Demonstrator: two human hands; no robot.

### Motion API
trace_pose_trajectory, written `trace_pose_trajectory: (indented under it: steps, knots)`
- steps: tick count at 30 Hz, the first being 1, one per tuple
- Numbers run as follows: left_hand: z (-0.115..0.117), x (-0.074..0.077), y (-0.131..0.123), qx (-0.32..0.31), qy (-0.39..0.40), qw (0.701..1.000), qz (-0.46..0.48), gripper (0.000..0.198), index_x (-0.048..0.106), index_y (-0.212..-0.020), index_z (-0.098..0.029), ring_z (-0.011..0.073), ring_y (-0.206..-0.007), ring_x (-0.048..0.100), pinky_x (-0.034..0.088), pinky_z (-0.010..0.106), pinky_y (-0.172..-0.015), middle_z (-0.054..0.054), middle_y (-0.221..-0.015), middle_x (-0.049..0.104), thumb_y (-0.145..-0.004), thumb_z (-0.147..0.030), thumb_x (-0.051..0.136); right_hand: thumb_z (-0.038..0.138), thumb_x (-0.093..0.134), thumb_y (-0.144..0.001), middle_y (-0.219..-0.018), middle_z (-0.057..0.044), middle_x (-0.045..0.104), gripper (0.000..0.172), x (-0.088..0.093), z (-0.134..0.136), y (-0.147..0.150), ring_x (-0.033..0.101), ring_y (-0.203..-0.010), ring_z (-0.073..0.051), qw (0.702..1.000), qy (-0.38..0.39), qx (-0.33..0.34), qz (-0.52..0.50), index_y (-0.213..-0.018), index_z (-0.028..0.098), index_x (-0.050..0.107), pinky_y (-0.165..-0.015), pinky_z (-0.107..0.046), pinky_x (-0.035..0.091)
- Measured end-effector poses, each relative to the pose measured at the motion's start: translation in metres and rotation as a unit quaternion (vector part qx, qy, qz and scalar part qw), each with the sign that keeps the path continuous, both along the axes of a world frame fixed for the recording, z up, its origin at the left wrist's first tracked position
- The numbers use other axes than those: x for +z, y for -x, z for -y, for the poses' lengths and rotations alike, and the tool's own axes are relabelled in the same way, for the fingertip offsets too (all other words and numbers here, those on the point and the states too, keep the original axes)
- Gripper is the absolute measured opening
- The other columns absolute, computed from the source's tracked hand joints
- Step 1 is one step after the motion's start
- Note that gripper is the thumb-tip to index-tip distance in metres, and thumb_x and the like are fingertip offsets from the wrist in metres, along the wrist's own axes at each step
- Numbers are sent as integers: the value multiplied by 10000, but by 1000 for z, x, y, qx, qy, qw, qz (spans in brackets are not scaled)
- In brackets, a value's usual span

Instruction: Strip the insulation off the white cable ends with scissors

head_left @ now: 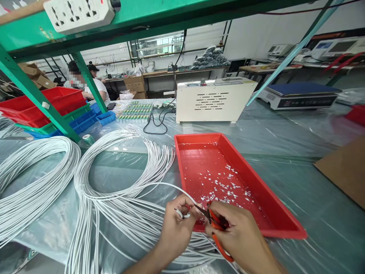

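Observation:
My left hand pinches the end of a white cable over the near edge of a red tray. Two short white cable ends poke out between its fingers. My right hand is closed round orange-handled scissors. Their dark blades meet the cable tip just beside my left fingertips; whether they bite into it I cannot tell. Small silvery-white scraps lie scattered over the tray floor. To the left, the cable belongs to a large coiled bundle of white cables.
Another cable coil lies far left. Stacked red, green and blue bins stand behind it, near a green frame post. A cream machine and a scale stand beyond the tray. Cardboard lies right. People sit at the back left.

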State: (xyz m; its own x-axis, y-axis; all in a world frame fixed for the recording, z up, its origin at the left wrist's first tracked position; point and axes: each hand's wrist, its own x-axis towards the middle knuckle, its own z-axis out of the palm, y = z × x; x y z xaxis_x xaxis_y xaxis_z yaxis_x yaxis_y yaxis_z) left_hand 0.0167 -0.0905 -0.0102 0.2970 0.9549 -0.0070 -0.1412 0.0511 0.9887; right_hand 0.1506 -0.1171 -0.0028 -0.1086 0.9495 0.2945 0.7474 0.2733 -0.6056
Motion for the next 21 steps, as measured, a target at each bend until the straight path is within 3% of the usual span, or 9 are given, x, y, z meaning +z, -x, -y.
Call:
trace_pose_trajectory:
  steps: [4,9,15,17,21]
  knots:
    - [-1,-3,1,-21,7,1000,6,260,542,-659,-126,114,-554,494,378,218,-530,13,-608,532,-798,-345,550,92,409,-568,-501,79,256,254,-2,-1,0,262,-461,-84,1000,13,-13,-10,-570,217,187,-422,-189,204]
    - [-2,0,4,-21,-2,1000,-3,259,568,-635,-130,82,-527,412,330,193,-524,-21,-572,492,-785,-341,576,148,456,-627,-488,77,294,223,-11,-5,-9,298,-457,-88,998,11,-59,-15,-551,215,258,-424,-184,249]
    - [-4,3,3,9,32,999,-5,309,534,-584,-141,92,-512,411,317,205,-524,-27,-527,497,-713,-403,636,231,505,-701,-528,30,502,75,-14,-12,-27,461,-486,-125,991,-20,-130,7,-641,187,518,-480,-215,372]
    - [-6,3,3,15,49,999,7,322,548,-594,-138,103,-528,446,336,214,-544,-10,-545,533,-709,-428,630,224,495,-734,-578,2,575,106,-11,-11,-28,532,-524,-147,993,-28,-115,-20,-730,173,588,-509,-231,423]
    - [-8,1,4,18,76,996,42,295,567,-599,-129,96,-532,457,346,212,-564,-11,-553,540,-702,-392,653,239,567,-768,-565,-3,612,114,-3,-4,-19,571,-505,-134,993,-67,9,-92,-773,159,648,-504,-214,467]
